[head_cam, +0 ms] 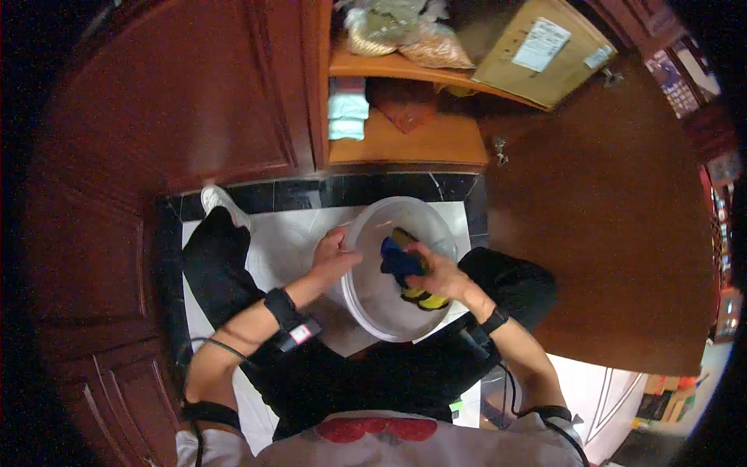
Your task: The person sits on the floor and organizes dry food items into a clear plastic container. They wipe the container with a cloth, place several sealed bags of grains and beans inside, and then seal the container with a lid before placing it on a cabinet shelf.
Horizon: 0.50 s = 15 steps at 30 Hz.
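A round, translucent white plastic bucket (356, 292) stands on the floor between my legs. My right hand (440, 277) reaches into it from the right, its fingers around a dark blue cloth item (400, 260), perhaps a sock or glove; motion blur hides its shape. Under that hand lie yellow and black pieces (432, 302), and an olive-brown piece (402, 236) shows behind the blue cloth. At the bucket's left rim is my left hand (335, 257), thumb and fingers apart, with the thumb overlapping the rim. Whether it grips the rim is unclear.
Ahead is an open cabinet with a wooden shelf (408, 146). It holds a pale green folded packet (348, 117); clear bags of dry food (402, 38) and a cardboard box (543, 52) sit above. The open cabinet door (607, 233) stands at right. A closed brown panel (204, 87) is at left.
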Each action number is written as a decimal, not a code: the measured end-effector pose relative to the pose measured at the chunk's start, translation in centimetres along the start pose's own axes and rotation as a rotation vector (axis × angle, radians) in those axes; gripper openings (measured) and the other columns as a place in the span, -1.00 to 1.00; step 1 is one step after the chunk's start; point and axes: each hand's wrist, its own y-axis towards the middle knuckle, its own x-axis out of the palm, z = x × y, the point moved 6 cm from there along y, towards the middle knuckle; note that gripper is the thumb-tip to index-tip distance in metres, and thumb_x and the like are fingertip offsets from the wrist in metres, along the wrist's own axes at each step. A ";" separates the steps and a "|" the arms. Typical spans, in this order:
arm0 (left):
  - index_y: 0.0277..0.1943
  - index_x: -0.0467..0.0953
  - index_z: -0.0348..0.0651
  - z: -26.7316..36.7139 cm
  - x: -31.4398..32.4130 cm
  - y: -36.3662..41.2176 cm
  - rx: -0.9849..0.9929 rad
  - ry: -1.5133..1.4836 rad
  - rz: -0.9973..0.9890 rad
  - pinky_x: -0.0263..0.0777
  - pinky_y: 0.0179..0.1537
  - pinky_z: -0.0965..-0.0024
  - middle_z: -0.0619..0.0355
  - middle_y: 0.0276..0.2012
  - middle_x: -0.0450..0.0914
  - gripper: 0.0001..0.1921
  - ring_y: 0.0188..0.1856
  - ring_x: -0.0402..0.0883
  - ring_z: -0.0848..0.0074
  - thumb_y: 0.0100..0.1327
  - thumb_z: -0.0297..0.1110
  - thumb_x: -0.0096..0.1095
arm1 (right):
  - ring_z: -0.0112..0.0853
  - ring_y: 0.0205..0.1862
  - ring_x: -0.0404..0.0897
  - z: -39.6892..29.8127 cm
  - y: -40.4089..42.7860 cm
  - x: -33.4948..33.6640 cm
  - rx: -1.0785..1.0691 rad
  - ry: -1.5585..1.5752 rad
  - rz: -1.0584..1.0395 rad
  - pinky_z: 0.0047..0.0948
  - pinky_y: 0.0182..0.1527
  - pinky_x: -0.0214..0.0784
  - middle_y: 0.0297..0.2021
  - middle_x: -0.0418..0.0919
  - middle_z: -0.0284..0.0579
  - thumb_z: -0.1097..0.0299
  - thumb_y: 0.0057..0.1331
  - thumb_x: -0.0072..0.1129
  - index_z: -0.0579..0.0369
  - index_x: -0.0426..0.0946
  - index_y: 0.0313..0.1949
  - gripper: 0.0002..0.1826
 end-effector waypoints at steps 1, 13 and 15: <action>-0.47 0.41 -0.28 3.4 0.6 -0.6 -0.037 0.022 0.061 0.29 -0.38 0.44 0.11 -0.43 0.42 -0.74 -0.38 0.42 0.42 -0.26 -0.36 0.27 | -0.10 -0.09 0.50 0.0 -0.5 -0.2 -0.102 0.059 0.034 -0.23 -0.04 0.33 -0.18 0.53 0.04 0.23 -0.01 0.24 -0.11 0.23 0.13 -0.33; -0.59 0.24 -0.20 17.8 0.2 -6.1 0.005 0.119 -0.101 0.23 -0.09 0.54 0.05 -0.08 0.45 -0.79 -0.04 0.37 0.48 -0.25 -0.68 0.11 | -0.32 -0.02 0.31 -15.8 -5.5 -2.2 -1.219 -1.376 0.092 -0.40 0.02 0.17 -0.01 0.35 -0.23 0.31 -0.04 0.02 -0.04 0.56 -0.46 -0.84; -0.57 0.25 -0.22 19.4 -0.1 -7.5 0.062 0.029 -0.186 0.25 -0.13 0.53 0.06 -0.04 0.43 -0.81 -0.06 0.39 0.51 -0.22 -0.73 0.02 | -0.29 -0.11 0.38 -14.4 -4.0 -4.4 -0.993 -0.858 0.408 -0.30 -0.01 0.23 -0.09 0.37 -0.19 0.33 0.02 0.00 0.02 0.45 -0.17 -0.67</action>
